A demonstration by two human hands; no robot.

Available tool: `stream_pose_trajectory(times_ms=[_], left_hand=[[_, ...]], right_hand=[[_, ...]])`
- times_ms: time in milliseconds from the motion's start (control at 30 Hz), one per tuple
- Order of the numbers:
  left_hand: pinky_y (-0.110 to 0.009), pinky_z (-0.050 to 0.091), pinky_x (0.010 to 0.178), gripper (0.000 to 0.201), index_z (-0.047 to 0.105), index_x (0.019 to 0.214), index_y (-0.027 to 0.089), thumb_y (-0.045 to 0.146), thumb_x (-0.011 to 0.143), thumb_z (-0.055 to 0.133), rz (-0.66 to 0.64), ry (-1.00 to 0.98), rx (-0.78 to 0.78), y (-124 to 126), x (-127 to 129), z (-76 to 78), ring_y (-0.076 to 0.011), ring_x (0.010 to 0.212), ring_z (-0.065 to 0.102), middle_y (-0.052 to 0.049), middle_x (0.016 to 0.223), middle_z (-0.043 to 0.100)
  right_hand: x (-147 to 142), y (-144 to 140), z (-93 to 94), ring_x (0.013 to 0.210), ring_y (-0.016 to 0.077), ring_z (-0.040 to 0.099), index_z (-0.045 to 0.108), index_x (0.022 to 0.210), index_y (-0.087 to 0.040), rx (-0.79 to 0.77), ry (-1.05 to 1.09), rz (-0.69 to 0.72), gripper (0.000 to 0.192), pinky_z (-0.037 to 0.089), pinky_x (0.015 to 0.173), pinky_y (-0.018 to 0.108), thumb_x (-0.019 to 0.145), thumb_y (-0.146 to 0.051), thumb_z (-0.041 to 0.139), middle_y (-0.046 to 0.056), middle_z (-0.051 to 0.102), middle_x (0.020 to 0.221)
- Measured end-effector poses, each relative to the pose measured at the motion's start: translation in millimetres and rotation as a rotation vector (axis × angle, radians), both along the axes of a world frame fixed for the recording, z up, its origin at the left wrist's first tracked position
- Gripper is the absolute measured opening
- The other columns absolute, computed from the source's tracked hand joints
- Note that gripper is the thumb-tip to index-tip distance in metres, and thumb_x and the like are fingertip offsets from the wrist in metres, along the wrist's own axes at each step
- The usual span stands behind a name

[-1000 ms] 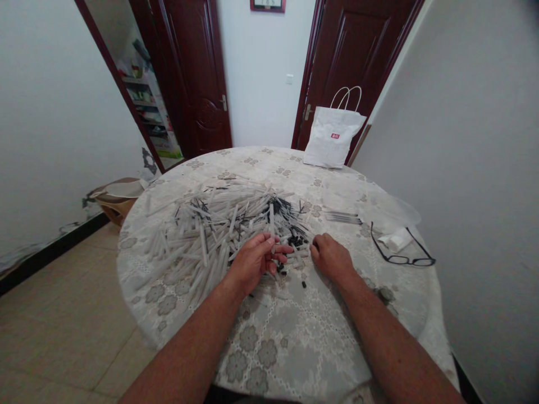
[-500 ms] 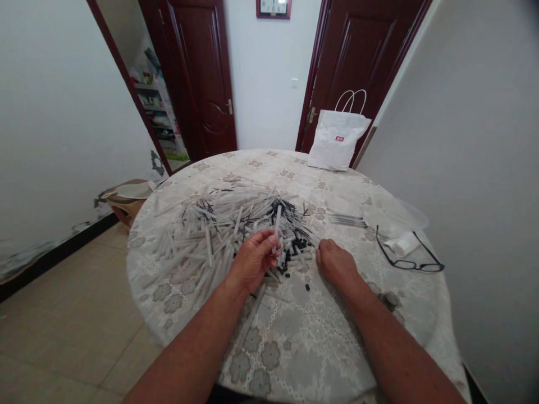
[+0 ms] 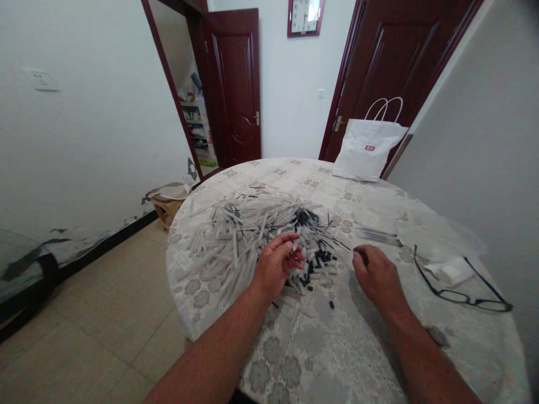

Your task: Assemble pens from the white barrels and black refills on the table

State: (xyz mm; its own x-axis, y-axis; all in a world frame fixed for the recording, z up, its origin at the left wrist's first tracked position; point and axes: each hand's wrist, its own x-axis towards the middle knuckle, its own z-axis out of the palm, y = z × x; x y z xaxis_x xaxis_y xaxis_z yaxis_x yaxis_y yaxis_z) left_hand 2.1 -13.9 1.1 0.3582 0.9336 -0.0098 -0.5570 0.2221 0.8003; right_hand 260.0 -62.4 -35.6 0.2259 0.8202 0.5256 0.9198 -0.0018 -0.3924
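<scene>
My left hand [image 3: 278, 264] is held above the near edge of a pile of parts that look like pen pieces. Between its thumb and forefinger is a whitish translucent tube [image 3: 295, 245], largely foreshortened; the other fingers are loosely curled. To the right of the pile, my right hand [image 3: 378, 276] hovers low over the cloth with fingers pinched together. Whatever it may grip is hidden. The pile holds many translucent white tubes [image 3: 229, 247], thin dark rods [image 3: 306, 217] and small black caps [image 3: 322, 257]. One black cap [image 3: 332, 304] lies apart on the cloth.
A patterned cloth covers the round table [image 3: 311, 348]. Several filled slim rods [image 3: 380, 235] lie in a row at right, near black-framed glasses [image 3: 471, 301], a white tissue-like packet [image 3: 452, 273] and clear plastic [image 3: 458, 238]. A white paper bag [image 3: 366, 151] stands at the back.
The view has shifted left and up. The tube in my left hand stood upright before and now appears much shorter. My right hand has moved slightly away from the pile.
</scene>
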Motion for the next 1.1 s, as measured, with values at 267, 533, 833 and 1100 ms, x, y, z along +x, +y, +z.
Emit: stream_pose_trajectory(times_ms=[267, 533, 833, 1100], left_hand=[[-0.028, 0.058, 0.064, 0.036, 0.065, 0.110, 0.018, 0.035, 0.080, 0.078, 0.170, 0.080, 0.153, 0, 3, -5.8, -0.0119, 0.067, 0.063, 0.001, 0.081, 0.063], [-0.025, 0.057, 0.062, 0.034, 0.065, 0.104, 0.019, 0.043, 0.082, 0.076, 0.259, 0.056, 0.128, 3, 5, -0.7, -0.0108, 0.067, 0.062, 0.003, 0.077, 0.061], [-0.024, 0.058, 0.060, 0.031, 0.066, 0.102, 0.020, 0.041, 0.082, 0.077, 0.286, 0.034, 0.086, 4, 3, 2.7, -0.0098, 0.065, 0.063, 0.003, 0.078, 0.061], [-0.025, 0.059, 0.059, 0.025, 0.068, 0.102, 0.020, 0.038, 0.086, 0.074, 0.271, 0.056, 0.058, 7, 2, 1.7, -0.0111, 0.066, 0.064, 0.001, 0.078, 0.062]], right_hand=[[-6, -9, 16.5, 0.081, 0.0231, 0.065, 0.072, 0.103, -0.020, 0.125, 0.336, -0.116, 0.031, 0.050, 0.078, 0.035, 0.091, -0.045, 0.058, 0.007, 0.072, 0.091], [-16, -8, 28.4, 0.047, 0.0087, 0.049, 0.059, 0.088, -0.022, 0.235, 1.091, 0.135, 0.028, 0.037, 0.040, 0.020, 0.087, -0.049, 0.069, -0.004, 0.060, 0.070], [-12, -21, 26.2, 0.052, 0.0079, 0.063, 0.064, 0.088, -0.014, -1.125, 1.024, 0.818, 0.032, 0.048, 0.046, 0.016, 0.086, -0.044, 0.073, 0.001, 0.072, 0.074], [-15, -17, 21.7, 0.060, 0.0099, 0.069, 0.064, 0.091, -0.014, -1.203, 1.024, 0.796, 0.030, 0.051, 0.049, 0.016, 0.090, -0.044, 0.070, 0.002, 0.073, 0.077]])
